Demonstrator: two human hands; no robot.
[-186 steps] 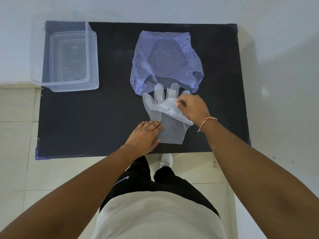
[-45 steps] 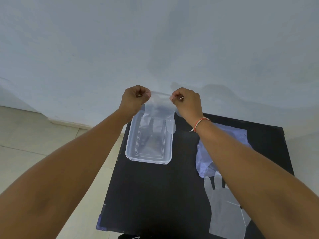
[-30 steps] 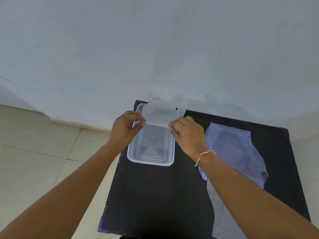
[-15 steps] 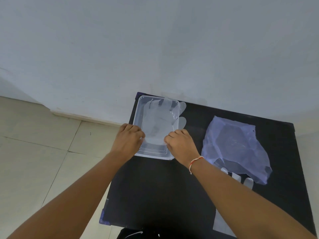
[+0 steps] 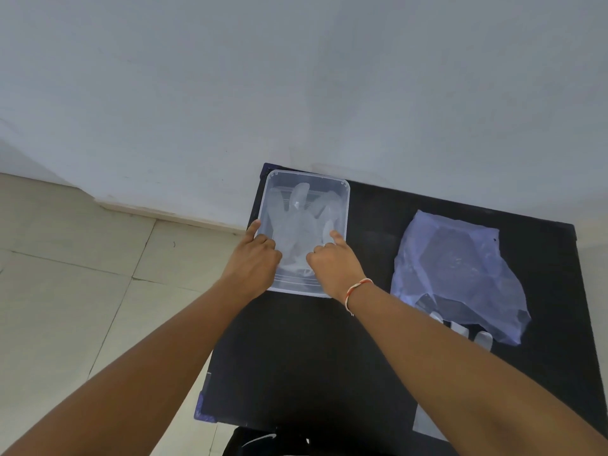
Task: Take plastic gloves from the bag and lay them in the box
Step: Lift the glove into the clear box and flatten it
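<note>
A clear plastic box (image 5: pixel 347 205) stands at the far left corner of the black table (image 5: pixel 296 357). A translucent plastic glove (image 5: pixel 297 222) lies inside it, fingers pointing to the far end. My left hand (image 5: pixel 253 258) rests on the box's near left rim with the index finger stretched out. My right hand (image 5: pixel 332 261) is over the near right part, its index finger on the glove. The other fingers are curled and hide any hold on the cuff. The bluish plastic bag (image 5: pixel 457 268) lies to the right.
A second clear glove (image 5: pixel 483 339) lies on the table with its fingertips at the bag's near edge; my right forearm covers most of it. A white wall runs close behind the table. Tiled floor lies to the left.
Both hands carried a glove from in front of the bag to the box, held it up by the cuff, then lowered it in. It now lies flat inside, and both index fingers are stretched out.
</note>
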